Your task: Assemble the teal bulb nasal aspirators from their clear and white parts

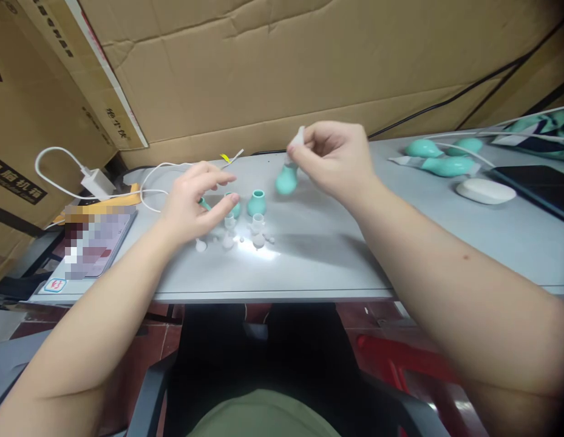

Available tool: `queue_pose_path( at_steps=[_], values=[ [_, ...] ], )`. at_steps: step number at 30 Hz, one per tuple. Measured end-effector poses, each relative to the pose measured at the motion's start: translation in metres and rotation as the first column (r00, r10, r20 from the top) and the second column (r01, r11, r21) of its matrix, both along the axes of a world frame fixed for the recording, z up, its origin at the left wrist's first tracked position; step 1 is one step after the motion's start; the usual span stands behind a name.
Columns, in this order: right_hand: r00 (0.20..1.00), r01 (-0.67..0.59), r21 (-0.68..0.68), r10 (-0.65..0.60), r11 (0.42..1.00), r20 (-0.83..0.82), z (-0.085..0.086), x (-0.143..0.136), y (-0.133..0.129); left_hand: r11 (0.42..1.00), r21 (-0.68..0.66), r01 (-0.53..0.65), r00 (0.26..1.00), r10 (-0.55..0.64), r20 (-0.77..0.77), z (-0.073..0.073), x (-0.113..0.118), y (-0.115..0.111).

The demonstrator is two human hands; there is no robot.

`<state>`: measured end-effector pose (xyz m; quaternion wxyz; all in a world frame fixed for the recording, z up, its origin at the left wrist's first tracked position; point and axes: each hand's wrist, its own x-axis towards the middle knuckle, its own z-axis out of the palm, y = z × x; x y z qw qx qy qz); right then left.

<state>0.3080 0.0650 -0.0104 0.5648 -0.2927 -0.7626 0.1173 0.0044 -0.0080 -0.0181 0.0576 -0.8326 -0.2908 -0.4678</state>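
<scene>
Right hand pinches a glossy teal bulb with whitish tip, well back from the flat grey table's front edge; left hand, wide open, over its left half.

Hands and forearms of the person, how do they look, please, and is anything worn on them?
The left hand and right hand are bare: no gloves, and no ring or watch is visible. Both forearms show without sleeves. The right forearm has one small dark spot.

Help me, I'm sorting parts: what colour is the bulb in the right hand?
The bulb is mint green, shown in the head view, the only one.
</scene>
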Motion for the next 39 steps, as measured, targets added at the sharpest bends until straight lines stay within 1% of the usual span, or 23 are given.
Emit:
queue_pose_path(
  at_steps=[3,6,7,9,11,14,17,19,22,23,24,25,26,28,30,31,33,35,36,39],
  values=[
    [0.984,0.012,-0.103,0.007,0.995,0.176,-0.009,-0.003,0.002,0.997,-0.052,0.054,0.999,-0.054,0.000,-0.001,0.005,-0.004],
    [0.959,-0.003,-0.157,0.047,0.988,0.279,-0.009,-0.003,0.002,0.990,-0.075,0.119,0.992,-0.122,-0.032,-0.003,0.010,-0.006],
    [0.951,-0.001,-0.146,0.046,0.989,0.305,-0.008,-0.001,0.001,0.986,-0.077,0.146,0.987,-0.150,-0.058,-0.004,0.012,-0.007],
    [0.939,0.006,-0.082,0.022,0.997,0.344,-0.003,0.003,-0.001,0.979,-0.073,0.189,0.973,-0.197,-0.117,-0.005,0.016,-0.010],
    [0.940,0.033,-0.014,-0.026,0.999,0.340,0.002,0.006,-0.004,0.975,-0.069,0.210,0.960,-0.219,-0.172,-0.007,0.020,-0.014],
    [0.947,0.099,-0.004,-0.093,0.995,0.306,0.008,0.006,-0.012,0.977,-0.081,0.197,0.942,-0.212,-0.261,-0.008,0.025,-0.020],
    [0.948,0.143,0.002,-0.138,0.990,0.286,0.015,0.002,-0.022,0.984,-0.084,0.157,0.928,-0.176,-0.330,-0.008,0.027,-0.023],
    [0.952,0.147,0.062,-0.158,0.987,0.263,0.018,-0.001,-0.030,0.989,-0.078,0.127,0.921,-0.146,-0.362,-0.007,0.026,-0.023],
    [0.965,0.094,0.240,-0.147,0.966,0.216,0.023,-0.003,-0.040,0.994,-0.093,0.062,0.893,-0.097,-0.439,-0.004,0.027,-0.024],
    [0.969,0.045,0.284,-0.111,0.958,0.220,0.025,-0.004,-0.043,0.994,-0.104,0.037,0.879,-0.082,-0.470,-0.003,0.028,-0.025],
    [0.967,-0.021,0.295,-0.056,0.955,0.248,0.026,-0.004,-0.046,0.993,-0.117,0.013,0.863,-0.070,-0.501,-0.001,0.029,-0.026],
    [0.956,-0.091,0.269,0.009,0.959,0.292,0.027,-0.003,-0.049,0.992,-0.127,-0.007,0.847,-0.062,-0.529,0.000,0.031,-0.028],
    [0.939,-0.150,0.210,0.073,0.966,0.336,0.028,-0.003,-0.052,0.991,-0.135,-0.020,0.833,-0.058,-0.550,0.001,0.032,-0.029],
    [0.890,-0.240,0.045,0.201,0.970,0.409,0.031,-0.003,-0.056,0.990,-0.138,-0.024,0.820,-0.060,-0.569,0.002,0.034,-0.031],
    [0.831,-0.274,-0.137,0.306,0.952,0.464,0.033,-0.003,-0.058,0.989,-0.147,-0.015,0.817,-0.073,-0.572,0.003,0.035,-0.031],
    [0.797,-0.280,-0.227,0.358,0.933,0.486,0.033,-0.003,-0.059,0.988,-0.157,-0.012,0.819,-0.080,-0.568,0.003,0.036,-0.031],
    [0.725,-0.246,-0.402,0.443,0.882,0.528,0.033,-0.002,-0.058,0.983,-0.184,-0.015,0.825,-0.092,-0.557,0.002,0.035,-0.031],
    [0.657,-0.173,-0.521,0.492,0.836,0.571,0.031,-0.003,-0.056,0.977,-0.212,-0.013,0.837,-0.105,-0.537,0.002,0.033,-0.029],
    [0.621,-0.131,-0.558,0.507,0.819,0.598,0.030,-0.003,-0.055,0.976,-0.219,-0.004,0.848,-0.113,-0.518,0.002,0.032,-0.029],
    [0.544,0.001,-0.591,0.495,0.807,0.677,0.029,-0.006,-0.056,0.973,-0.225,0.059,0.888,-0.154,-0.433,0.002,0.027,-0.028]
  ],
)
